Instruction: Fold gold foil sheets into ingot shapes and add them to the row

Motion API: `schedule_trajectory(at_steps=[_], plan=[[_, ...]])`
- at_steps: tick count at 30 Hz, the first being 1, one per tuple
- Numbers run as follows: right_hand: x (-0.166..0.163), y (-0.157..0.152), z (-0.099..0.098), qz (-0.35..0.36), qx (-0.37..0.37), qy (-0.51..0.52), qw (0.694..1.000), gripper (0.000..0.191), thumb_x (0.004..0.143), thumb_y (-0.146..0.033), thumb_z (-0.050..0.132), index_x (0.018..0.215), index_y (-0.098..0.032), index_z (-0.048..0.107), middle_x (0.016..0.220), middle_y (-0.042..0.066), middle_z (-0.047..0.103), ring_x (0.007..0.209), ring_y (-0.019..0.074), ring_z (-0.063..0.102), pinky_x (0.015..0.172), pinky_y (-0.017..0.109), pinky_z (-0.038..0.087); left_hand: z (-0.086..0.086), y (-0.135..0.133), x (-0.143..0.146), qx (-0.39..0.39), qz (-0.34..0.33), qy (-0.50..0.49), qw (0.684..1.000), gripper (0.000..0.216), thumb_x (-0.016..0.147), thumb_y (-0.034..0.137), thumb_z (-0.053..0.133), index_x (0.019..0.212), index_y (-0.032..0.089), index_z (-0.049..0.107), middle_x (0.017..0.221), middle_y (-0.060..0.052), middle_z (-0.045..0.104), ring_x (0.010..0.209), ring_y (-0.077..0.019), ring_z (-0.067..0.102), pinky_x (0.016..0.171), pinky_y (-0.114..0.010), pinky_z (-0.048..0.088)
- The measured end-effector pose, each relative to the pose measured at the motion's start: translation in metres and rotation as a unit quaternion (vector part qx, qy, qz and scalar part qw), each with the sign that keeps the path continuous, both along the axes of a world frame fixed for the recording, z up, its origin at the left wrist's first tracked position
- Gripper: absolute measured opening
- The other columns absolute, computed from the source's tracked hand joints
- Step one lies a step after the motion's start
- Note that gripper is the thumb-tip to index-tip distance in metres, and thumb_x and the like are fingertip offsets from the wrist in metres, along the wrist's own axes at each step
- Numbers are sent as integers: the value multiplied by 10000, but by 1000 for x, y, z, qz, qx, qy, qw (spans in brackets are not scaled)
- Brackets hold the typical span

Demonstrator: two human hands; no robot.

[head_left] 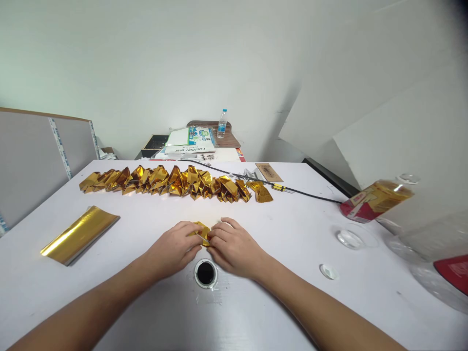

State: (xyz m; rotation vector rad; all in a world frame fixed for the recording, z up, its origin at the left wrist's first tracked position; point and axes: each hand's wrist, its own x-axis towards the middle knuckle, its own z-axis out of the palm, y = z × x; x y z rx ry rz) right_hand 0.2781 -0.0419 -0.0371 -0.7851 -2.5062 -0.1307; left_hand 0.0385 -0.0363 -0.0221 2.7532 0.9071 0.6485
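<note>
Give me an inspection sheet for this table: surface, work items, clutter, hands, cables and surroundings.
Surface: white table, round grommet hole near the front edge.
Work items: gold foil piece between both hands; row of folded gold pieces behind; gold sheets at left.
Clutter: clear lid, smaller lid, tipped clear container at right.
Hands: left hand and right hand both pinch the foil piece.
Cables: black cable across the far right.
Surroundings: water bottle and papers on a desk behind; grey board at left.

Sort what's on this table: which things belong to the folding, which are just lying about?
In use: left hand, right hand, gold foil piece pinched between them, row of folded gold pieces, stack of gold sheets.
Lying about: water bottle, black cable, red packet, clear lid.
</note>
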Motion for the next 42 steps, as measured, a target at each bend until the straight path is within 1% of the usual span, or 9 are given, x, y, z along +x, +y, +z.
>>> schedule_trajectory(at_steps=[3,8,13,18,24,27,30,38,42], plan=[[-2,-1,-1,-15,-16,7,1000,210,1046,-243,524,899,-189,663,904,79,740,887,220,660,1016,448,460,-4,-1,3,-6,4,-15,1000,162,1015,181,601,1083,242,735,1288,-63,724,1180,-250,655,1050,-449,562],[-6,-3,-2,-31,-33,15,999,216,1055,-252,510,917,-178,659,898,77,722,859,220,630,923,418,465,-9,-2,9,-28,7,-43,999,132,1007,180,612,1058,232,722,1307,-76,716,1242,-256,630,1101,-456,530],[-4,-1,-2,-26,-76,26,996,239,1083,-269,514,929,-182,673,925,74,716,902,218,633,897,395,458,-10,-1,9,-56,15,-63,996,73,990,192,630,972,227,692,1302,-74,708,1238,-251,627,1106,-452,517],[2,1,1,9,-145,34,989,138,1051,-287,619,1011,-201,719,986,57,717,1000,221,644,945,393,450,-10,-4,9,-83,51,-63,993,87,900,136,658,884,221,670,1336,-80,679,1275,-274,606,1105,-467,514],[5,2,3,6,-145,26,989,135,1032,-274,644,1064,-203,754,971,65,736,1002,226,653,977,407,449,-9,-5,10,-104,70,-55,991,87,920,173,655,860,220,697,1420,-89,641,1335,-293,580,1136,-496,504],[10,4,5,29,-159,32,986,106,1006,-229,666,1049,-221,762,1013,49,765,1045,213,674,1017,405,447,-10,-4,11,-113,82,-61,988,83,915,180,666,856,220,706,1420,-93,646,1342,-298,581,1138,-513,507],[14,5,7,51,-159,25,986,136,1000,-198,656,1045,-249,774,1066,31,786,1072,194,689,1049,403,445,-11,-3,12,-119,97,-72,985,76,886,195,704,818,222,721,1396,-91,663,1318,-298,604,1135,-514,515],[14,1,14,49,-152,0,987,184,956,-163,644,1057,-233,781,1080,38,790,1072,204,696,1012,397,477,-13,-1,14,-133,132,-85,979,81,812,187,763,743,228,751,1335,-69,708,1261,-297,644,1121,-522,526],[15,1,15,63,-138,-4,988,215,975,-182,623,1118,-231,776,1106,45,784,1082,216,686,1021,408,466,-13,0,15,-142,138,-85,977,84,798,178,759,733,230,753,1337,-69,708,1266,-304,639,1123,-537,518]])
